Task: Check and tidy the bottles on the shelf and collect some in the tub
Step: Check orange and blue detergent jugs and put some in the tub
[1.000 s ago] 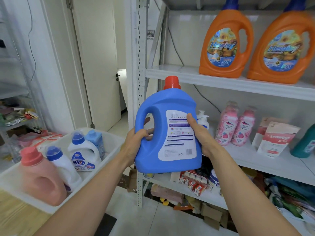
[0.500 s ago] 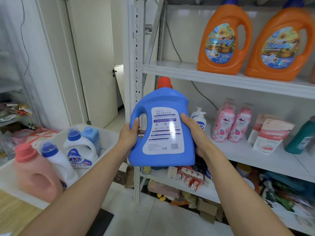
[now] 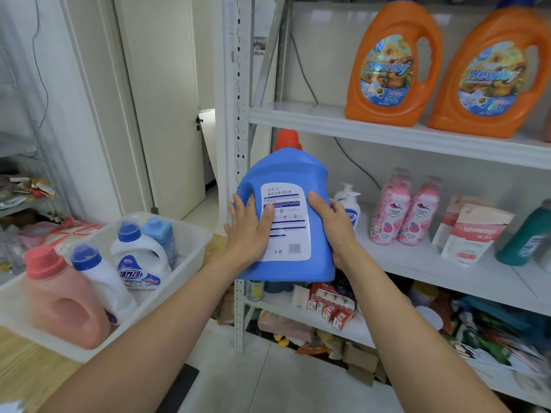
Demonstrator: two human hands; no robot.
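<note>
I hold a blue detergent bottle point(image 3: 295, 174) with a red cap upright in front of the shelf's left end, its white back label facing me. My left hand point(image 3: 249, 231) lies flat on the bottle's left face, fingers straight over the label edge. My right hand point(image 3: 334, 225) grips the bottle's right side, thumb on the front. The white tub point(image 3: 190, 242) sits at lower left on a wooden surface. Inside it are a pink bottle point(image 3: 65, 302), two white bottles with blue caps point(image 3: 137, 257), and a light blue bottle point(image 3: 162, 234).
Two orange Hewisy jugs point(image 3: 390, 67) stand on the upper shelf point(image 3: 328, 120). The middle shelf holds a white pump bottle point(image 3: 347, 201), two pink bottles point(image 3: 402, 210), pouches point(image 3: 474, 231) and a teal bottle point(image 3: 524, 236). Below are small cartons and clutter. A white door stands behind.
My left hand has left the bottle's handle and now lies flat on its face. The bottle has moved toward the shelf, and the view shifted a little to the right.
</note>
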